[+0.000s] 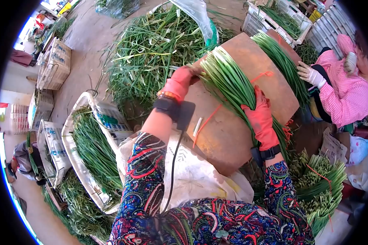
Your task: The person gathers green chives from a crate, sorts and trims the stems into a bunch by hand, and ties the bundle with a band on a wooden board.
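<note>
A bundle of garlic chives (pixel 230 77) lies across a brown board (pixel 233 143), its pale cut ends toward the far side. My right hand (pixel 259 118), in a red rubber glove, wraps around the leafy part of the bundle. My left hand (pixel 180 83), gloved the same way, has its fingers drawn together against the left edge of the pale ends; what they pinch is hidden. A red tie (pixel 206 126) runs under the bundle, and its other end shows on the far side. A short white stalk piece (pixel 197 126) rests beside the tie.
Loose chive trimmings (pixel 147 57) heap up beyond the board. A white crate (pixel 90 104) of chives stands at left, and tied bundles (pixel 319 188) sit at lower right. A co-worker (pixel 343 81) in pink checks touches another chive bundle (pixel 280 61) at right.
</note>
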The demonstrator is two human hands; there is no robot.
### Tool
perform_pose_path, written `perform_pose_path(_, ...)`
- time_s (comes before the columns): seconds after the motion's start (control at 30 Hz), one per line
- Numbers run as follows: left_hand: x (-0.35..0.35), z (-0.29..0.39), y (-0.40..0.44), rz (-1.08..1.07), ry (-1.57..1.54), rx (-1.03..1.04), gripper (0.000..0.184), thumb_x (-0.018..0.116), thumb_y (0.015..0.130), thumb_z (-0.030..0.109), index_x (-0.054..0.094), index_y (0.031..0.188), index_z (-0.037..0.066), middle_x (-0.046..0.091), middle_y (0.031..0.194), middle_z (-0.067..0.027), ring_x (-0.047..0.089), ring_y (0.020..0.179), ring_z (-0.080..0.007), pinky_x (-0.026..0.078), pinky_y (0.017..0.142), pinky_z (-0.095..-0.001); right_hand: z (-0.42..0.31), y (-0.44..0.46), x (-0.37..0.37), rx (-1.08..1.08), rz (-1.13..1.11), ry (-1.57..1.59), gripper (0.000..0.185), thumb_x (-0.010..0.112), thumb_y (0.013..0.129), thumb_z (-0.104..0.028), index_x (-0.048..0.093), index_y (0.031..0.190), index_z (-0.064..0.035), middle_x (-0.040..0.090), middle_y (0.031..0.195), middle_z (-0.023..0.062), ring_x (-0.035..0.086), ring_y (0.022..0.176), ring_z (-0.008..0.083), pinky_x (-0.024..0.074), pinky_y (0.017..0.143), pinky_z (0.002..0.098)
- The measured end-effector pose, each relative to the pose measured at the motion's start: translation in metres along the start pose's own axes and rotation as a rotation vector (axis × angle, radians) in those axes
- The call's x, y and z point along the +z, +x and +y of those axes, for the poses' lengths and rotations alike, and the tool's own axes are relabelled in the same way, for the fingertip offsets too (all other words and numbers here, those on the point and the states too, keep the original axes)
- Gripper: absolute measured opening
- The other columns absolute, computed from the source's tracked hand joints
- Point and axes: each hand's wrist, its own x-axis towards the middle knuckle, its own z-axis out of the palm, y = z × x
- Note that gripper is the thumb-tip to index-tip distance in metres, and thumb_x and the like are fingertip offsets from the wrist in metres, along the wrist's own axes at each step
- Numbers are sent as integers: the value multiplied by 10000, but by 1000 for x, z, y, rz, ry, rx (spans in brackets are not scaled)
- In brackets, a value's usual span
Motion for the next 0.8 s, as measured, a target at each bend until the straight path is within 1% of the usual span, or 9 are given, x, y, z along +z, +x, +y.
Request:
perform_pose_path(0.13, -35, 46, -5, -30, 46, 116, 109, 562, 824, 162, 594, 815, 59, 612, 822, -25, 568, 759, -130, 452, 651, -223, -3, 1, -2, 13, -16, -18, 818, 659, 682, -318, 243, 1333, -48, 370, 1316, 127, 331, 1226, 269, 189, 1030, 422)
perform_pose_path(0.27, -77, 118, -34, 384, -35, 339, 441, 450, 877, 366, 515, 1125, 7, 534, 1075, -136, 526, 944, -227, 457, 765, -330, 5, 0, 4, -25, 23, -14, 880, 679, 649, -349, 225, 1337, -42, 368, 1311, 137, 326, 1221, 287, 190, 1028, 428)
perform_pose_path(0.37, -126, 116, -63, 565, 243, 70, 753, 465, 805, 551, 222, 1368, 114, 313, 1324, -149, 405, 1121, -365, 412, 870, -424, -15, 3, -16, -11, -22, -206, 964, 696, 609, -390, 187, 1344, -31, 343, 1318, 157, 301, 1227, 312, 188, 1025, 440)
perform_pose_path(0.43, -164, 90, -70, 537, 242, -9, 691, 528, 777, 523, 370, 1291, 89, 346, 1306, -145, 398, 1136, -341, 395, 892, -410, -18, 2, -22, -121, 5, -220, 1011, 698, 587, -414, 160, 1350, -27, 320, 1326, 168, 283, 1232, 329, 186, 1023, 452)
perform_pose_path(0.5, -207, 52, -88, 443, 467, -36, 464, 512, 817, 396, 511, 1116, 41, 553, 1018, -113, 542, 923, -265, 430, 832, -363, -21, -2, -21, -167, -52, -200, 1048, 694, 574, -434, 129, 1360, -29, 272, 1351, 178, 241, 1251, 346, 176, 1025, 460)
perform_pose_path(0.53, -244, 13, -80, 250, -82, 161, 345, 469, 854, 289, 545, 1058, 21, 604, 913, -90, 581, 857, -228, 448, 757, -331, -19, -2, -20, -171, -67, -218, 1054, 693, 571, -439, 126, 1360, -30, 268, 1355, 177, 238, 1253, 347, 174, 1026, 461)
perform_pose_path(0.6, -192, 19, -138, 462, -20, 56, 311, 456, 880, 269, 555, 966, -13, 612, 830, -92, 604, 815, -234, 475, 701, -290, -15, 1, -19, -183, -96, -262, 1066, 691, 565, -450, 120, 1361, -31, 259, 1362, 176, 231, 1258, 348, 169, 1028, 463)
perform_pose_path(0.73, -195, -12, -180, 588, -331, 69, 346, 476, 880, 330, 556, 920, -4, 597, 738, -76, 613, 758, -232, 481, 664, -280, -59, 29, -57, -350, -32, -35, 866, 672, 659, -289, 210, 1342, -25, 312, 1336, 188, 302, 1231, 330, 254, 1013, 377)
perform_pose_path(0.8, -199, -21, -187, 553, -391, 97, 316, 512, 863, 302, 568, 964, 8, 593, 716, -78, 602, 710, -231, 482, 702, -311, -101, 43, -66, -221, -248, 447, 552, 574, 778, -187, 386, 1262, 0, 444, 1238, 184, 413, 1157, 261, 315, 969, 315)
